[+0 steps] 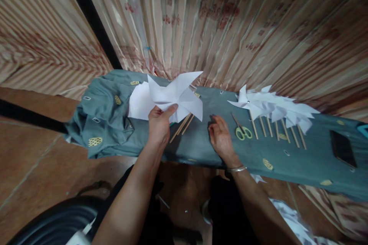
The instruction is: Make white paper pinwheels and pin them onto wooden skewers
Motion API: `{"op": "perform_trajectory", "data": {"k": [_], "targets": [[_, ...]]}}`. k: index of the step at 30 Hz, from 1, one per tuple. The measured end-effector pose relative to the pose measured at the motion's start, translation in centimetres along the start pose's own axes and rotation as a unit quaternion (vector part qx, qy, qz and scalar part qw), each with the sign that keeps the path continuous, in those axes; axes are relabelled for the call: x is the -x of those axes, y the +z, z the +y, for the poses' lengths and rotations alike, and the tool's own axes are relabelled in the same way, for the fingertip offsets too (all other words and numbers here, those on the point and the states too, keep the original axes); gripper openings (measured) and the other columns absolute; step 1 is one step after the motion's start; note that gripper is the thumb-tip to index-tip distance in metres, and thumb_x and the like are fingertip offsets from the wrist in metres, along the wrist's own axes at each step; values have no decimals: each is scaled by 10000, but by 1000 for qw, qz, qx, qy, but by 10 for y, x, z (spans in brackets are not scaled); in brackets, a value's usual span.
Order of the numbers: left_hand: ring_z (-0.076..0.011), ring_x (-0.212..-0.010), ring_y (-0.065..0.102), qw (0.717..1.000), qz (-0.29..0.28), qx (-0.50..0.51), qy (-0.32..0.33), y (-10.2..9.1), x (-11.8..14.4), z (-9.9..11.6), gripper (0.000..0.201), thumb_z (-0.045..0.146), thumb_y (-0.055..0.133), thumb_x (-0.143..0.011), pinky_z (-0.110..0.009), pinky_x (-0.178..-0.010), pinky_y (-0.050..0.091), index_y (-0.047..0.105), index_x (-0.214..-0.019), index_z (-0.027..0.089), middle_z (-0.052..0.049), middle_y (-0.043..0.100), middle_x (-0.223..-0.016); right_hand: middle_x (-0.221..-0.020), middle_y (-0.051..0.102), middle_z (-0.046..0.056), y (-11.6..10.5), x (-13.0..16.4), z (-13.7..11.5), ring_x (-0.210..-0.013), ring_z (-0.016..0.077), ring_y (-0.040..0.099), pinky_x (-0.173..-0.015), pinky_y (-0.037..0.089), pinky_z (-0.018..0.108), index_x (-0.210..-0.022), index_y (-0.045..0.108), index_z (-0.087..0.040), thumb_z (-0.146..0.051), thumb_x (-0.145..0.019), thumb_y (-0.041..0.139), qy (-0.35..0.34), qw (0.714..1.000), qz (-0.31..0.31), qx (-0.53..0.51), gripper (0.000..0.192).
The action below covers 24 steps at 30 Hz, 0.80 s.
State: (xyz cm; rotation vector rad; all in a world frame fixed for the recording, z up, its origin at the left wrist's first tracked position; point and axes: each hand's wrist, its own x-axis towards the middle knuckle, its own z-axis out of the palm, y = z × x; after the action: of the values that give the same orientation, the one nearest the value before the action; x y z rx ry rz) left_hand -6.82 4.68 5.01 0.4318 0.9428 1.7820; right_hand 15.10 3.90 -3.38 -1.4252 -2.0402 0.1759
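My left hand (161, 120) is closed on a white paper pinwheel (188, 93), thumb pressed near its centre, with the folded points spreading upward and to the right. Under and behind it lies a stack of white paper (138, 101). Several loose wooden sticks (184, 124) rest just to the right of that hand, partly covered by the pinwheel. My right hand (221, 138) hovers over or rests on the cloth, fingers curled in; whatever the fingertips pinch, if anything, is too small to see. Scissors with green handles (243, 133) lie right of it.
Several pinwheels on sticks (276, 103) lie overlapped in a row at the right. A dark phone (342, 148) is farther right on the green patterned cloth (201, 153). Patterned curtains (184, 19) hang behind. White paper pieces (290, 214) lie below the table.
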Motion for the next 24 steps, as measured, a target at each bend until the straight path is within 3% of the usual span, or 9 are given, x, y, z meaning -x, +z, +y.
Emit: {"op": "perform_trajectory", "data": {"k": [5, 13, 19, 24], "targets": [[-209, -814, 700, 1000, 1, -22, -9, 9, 1, -9, 293, 199, 862, -463, -346, -858, 509, 711, -711, 155, -21, 742, -738, -1338, 595, 158, -4, 2, 1, -1350, 274, 451, -1129, 372, 528, -904, 639, -205, -280, -942, 451, 27, 999, -14, -13, 206], [-171, -721, 678, 999, -15, -42, -4, 15, 4, -16, 267, 190, 856, -480, -303, -766, 514, 713, -704, 166, -8, 741, -723, -1209, 674, 145, -6, 3, 17, -1225, 272, 584, -1059, 427, 466, -774, 656, -208, -342, -881, 535, 139, 984, 32, -104, 210], [-184, -773, 684, 998, -16, -53, -3, 14, 1, -19, 285, 203, 856, -476, -323, -806, 513, 715, -721, 163, -21, 742, -746, -1315, 621, 133, 0, 5, 25, -1292, 284, 523, -1106, 376, 493, -928, 737, -210, -309, -853, 558, 136, 985, 26, -104, 219], [-201, -805, 692, 998, -13, -53, -14, 13, 1, -20, 313, 194, 858, -474, -338, -811, 514, 719, -753, 170, -20, 741, -779, -1348, 604, 114, 4, 5, 25, -1321, 274, 490, -1126, 357, 491, -919, 756, -233, -295, -845, 576, 123, 987, 5, -103, 205]]}}
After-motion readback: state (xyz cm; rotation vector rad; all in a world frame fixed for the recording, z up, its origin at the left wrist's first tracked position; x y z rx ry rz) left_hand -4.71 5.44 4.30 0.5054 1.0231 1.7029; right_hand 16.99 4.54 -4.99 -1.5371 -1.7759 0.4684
